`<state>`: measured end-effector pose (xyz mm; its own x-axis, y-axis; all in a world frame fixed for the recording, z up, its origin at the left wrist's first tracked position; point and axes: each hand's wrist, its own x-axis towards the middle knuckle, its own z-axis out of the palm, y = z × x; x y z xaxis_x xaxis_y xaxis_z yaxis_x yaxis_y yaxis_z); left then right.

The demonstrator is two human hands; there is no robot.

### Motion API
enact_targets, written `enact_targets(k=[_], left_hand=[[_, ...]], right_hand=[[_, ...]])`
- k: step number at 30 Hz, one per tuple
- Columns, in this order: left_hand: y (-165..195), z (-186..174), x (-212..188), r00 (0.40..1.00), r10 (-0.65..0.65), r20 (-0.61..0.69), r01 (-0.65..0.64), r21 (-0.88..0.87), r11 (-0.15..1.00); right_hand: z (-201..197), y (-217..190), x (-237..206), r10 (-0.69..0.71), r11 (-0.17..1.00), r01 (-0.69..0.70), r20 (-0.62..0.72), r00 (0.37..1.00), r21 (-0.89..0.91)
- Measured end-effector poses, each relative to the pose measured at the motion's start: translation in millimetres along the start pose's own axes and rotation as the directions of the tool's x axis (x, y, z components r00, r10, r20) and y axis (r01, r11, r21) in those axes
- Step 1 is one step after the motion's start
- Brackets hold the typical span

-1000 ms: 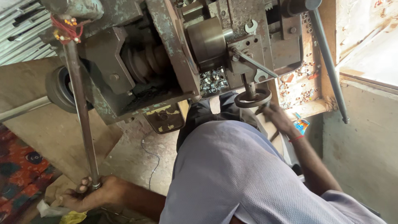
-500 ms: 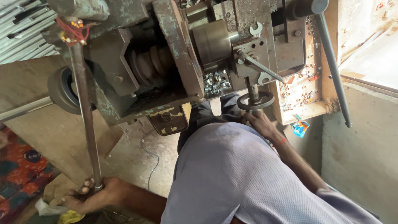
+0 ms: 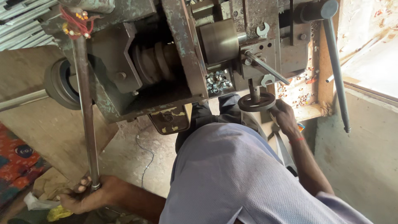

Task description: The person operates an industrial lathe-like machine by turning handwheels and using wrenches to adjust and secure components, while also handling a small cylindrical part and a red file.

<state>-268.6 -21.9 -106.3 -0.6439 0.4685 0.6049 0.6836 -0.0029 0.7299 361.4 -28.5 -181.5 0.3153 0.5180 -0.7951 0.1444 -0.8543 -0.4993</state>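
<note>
1. The right hand (image 3: 285, 117) curls its fingers round the rim of the small dark handwheel (image 3: 256, 101), which hangs on a short stem at the front of the lathe-like machine (image 3: 174, 54). The grip sits on the side of the rim, probably for turning leverage.
2. The left hand (image 3: 85, 195) is closed round the lower end of a long steel lever rod (image 3: 85, 108), well away from the handwheel on its far side. The rod runs up to the machine's top, where red thread (image 3: 74, 20) is tied; holding it at the tip likely gives the longest swing.
3. Just above the handwheel, a slanted handle (image 3: 267, 67) and two small spanners (image 3: 265, 54) rest on the machine's carriage.
4. Beside the handwheel, toward the rod, a heap of small metal nuts (image 3: 217, 80) lies on the machine bed within easy reach.
5. A second long bar (image 3: 336, 70) hangs on the handwheel's other side.
</note>
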Motion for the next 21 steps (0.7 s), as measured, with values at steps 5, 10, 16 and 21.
enact_targets(k=[5,10,16,21], left_hand=[[3.5,0.8,2.1,0.926,0.328,0.19,-0.378,0.438,0.815],[15.3,7.9,16.3,0.876,-0.461,-0.144,0.347,-0.476,0.808],[15.7,11.1,21.1,0.817,-0.549,-0.179,0.399,-0.513,0.76],[27.6,16.8,9.5,0.99,-0.021,-0.139,0.014,-0.051,0.999]], right_hand=[[49.3,9.8,31.1,-0.348,0.937,0.348,-0.02,0.937,-0.024],[85.7,11.0,16.1,-0.436,0.871,0.455,0.139,0.889,-0.182],[75.3,-18.9,-30.1,0.112,0.991,-0.121,0.154,0.982,0.049],[64.6,-32.6,-50.5,0.025,0.991,-0.034,0.072,0.997,0.132]])
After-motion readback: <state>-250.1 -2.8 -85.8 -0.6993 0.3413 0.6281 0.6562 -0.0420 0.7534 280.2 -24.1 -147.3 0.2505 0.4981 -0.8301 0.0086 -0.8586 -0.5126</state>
